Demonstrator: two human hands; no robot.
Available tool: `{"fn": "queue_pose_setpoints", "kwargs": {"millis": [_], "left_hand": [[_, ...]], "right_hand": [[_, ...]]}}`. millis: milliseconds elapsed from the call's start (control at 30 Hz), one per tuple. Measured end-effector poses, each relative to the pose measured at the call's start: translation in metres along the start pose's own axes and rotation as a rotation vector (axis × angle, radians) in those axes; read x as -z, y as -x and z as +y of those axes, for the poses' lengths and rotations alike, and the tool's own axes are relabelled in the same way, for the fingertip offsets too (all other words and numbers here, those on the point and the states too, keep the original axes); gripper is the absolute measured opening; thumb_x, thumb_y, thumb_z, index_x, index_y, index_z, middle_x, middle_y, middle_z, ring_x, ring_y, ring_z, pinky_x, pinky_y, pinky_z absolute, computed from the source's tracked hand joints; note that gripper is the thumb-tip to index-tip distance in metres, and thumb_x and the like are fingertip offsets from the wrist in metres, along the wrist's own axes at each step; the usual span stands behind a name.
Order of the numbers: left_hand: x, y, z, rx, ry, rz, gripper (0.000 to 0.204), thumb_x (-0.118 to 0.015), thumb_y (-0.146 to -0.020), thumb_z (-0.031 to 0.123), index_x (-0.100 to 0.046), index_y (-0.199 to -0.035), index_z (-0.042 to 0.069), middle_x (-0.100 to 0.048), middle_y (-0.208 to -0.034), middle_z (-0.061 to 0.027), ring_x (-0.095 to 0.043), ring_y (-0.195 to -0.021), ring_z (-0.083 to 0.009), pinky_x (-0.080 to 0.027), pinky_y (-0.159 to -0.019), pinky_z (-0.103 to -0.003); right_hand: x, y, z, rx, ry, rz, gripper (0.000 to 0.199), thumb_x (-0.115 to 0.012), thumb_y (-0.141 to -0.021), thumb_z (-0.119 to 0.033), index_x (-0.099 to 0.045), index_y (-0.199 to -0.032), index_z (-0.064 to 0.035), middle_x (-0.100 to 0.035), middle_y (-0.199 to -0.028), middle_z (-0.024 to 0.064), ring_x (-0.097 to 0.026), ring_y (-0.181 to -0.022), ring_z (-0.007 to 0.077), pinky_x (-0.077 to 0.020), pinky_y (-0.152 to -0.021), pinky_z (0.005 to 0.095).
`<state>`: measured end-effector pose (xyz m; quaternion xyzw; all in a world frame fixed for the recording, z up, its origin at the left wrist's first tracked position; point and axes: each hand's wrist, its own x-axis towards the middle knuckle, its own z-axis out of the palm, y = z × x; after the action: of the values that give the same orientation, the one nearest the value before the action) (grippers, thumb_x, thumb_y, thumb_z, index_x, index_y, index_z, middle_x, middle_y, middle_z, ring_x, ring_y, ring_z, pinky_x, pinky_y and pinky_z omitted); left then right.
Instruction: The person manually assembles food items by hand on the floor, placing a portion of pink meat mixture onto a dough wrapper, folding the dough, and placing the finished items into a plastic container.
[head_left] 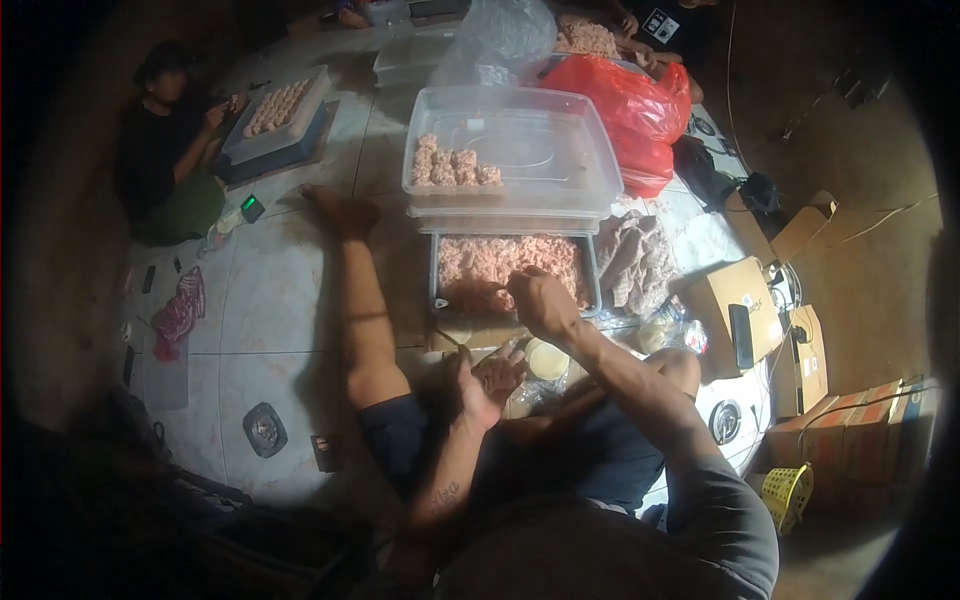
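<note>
My left hand point(488, 388) is palm up above my lap, its fingers apart; I make out nothing gripped in it. My right hand point(545, 305) reaches over the near tub of pinkish minced filling point(510, 260), fingers curled together at its surface. Whatever they hold is hidden. Between my hands and the tub, a stack of pale round wrappers point(547, 359) lies on clear plastic. Beyond the tub, a clear plastic container point(600, 150) stands higher, with rows of filled, lumpy dumplings point(455, 168) in its left part.
A red plastic bag point(640, 110) and crumpled grey cloth point(637, 262) lie to the right, near cardboard boxes point(730, 310) and cables. At the far left, a person point(165, 135) sits by another dumpling tray point(277, 108). My bare leg point(365, 310) stretches across the tiles.
</note>
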<state>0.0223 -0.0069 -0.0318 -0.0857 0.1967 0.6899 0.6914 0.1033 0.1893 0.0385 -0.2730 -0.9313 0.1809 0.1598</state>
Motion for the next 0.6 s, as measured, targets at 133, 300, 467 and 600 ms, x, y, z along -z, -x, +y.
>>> {"fn": "queue_pose_setpoints", "kwargs": {"millis": [133, 300, 467, 600], "left_hand": [[0.002, 0.004, 0.01, -0.009, -0.023, 0.037, 0.083, -0.04, -0.097, 0.072, -0.056, -0.133, -0.001, -0.063, -0.131, -0.0191, -0.061, -0.12, -0.0306, -0.047, -0.105, -0.047], [-0.038, 0.006, 0.022, 0.012, 0.139, -0.221, 0.085, -0.038, -0.099, 0.069, -0.052, -0.139, -0.004, -0.059, -0.139, -0.0214, -0.056, -0.129, -0.0349, -0.041, -0.112, -0.051], [-0.07, 0.004, 0.037, -0.071, 0.178, -0.288, 0.095, -0.039, -0.097, 0.073, -0.044, -0.145, -0.009, -0.05, -0.147, -0.0255, -0.047, -0.137, -0.0387, -0.038, -0.115, -0.052], [-0.086, 0.002, 0.035, -0.035, 0.173, -0.208, 0.098, -0.039, -0.095, 0.075, -0.042, -0.145, -0.009, -0.051, -0.145, -0.0244, -0.048, -0.135, -0.0383, -0.036, -0.115, -0.053]], "right_hand": [[0.04, 0.001, -0.03, -0.217, -0.352, 0.133, 0.015, -0.057, -0.094, -0.011, -0.061, -0.087, 0.002, -0.065, -0.081, 0.0178, -0.062, -0.074, 0.0365, -0.0481, -0.068, 0.0434], [0.062, 0.027, -0.018, -0.189, -0.422, 0.238, 0.017, -0.061, -0.096, -0.011, -0.072, -0.104, -0.0012, -0.067, -0.08, 0.0196, -0.067, -0.07, 0.0287, -0.0511, -0.067, 0.0369], [0.085, 0.084, -0.042, -0.07, -0.363, 0.191, 0.034, -0.06, -0.091, -0.003, -0.066, -0.125, -0.0077, -0.065, -0.092, 0.0162, -0.067, -0.077, 0.0334, -0.0522, -0.067, 0.0402], [0.089, 0.116, -0.052, 0.021, -0.307, -0.082, 0.051, -0.06, -0.082, -0.001, -0.064, -0.132, -0.0148, -0.061, -0.099, 0.0171, -0.065, -0.085, 0.0389, -0.0537, -0.071, 0.0469]]}}
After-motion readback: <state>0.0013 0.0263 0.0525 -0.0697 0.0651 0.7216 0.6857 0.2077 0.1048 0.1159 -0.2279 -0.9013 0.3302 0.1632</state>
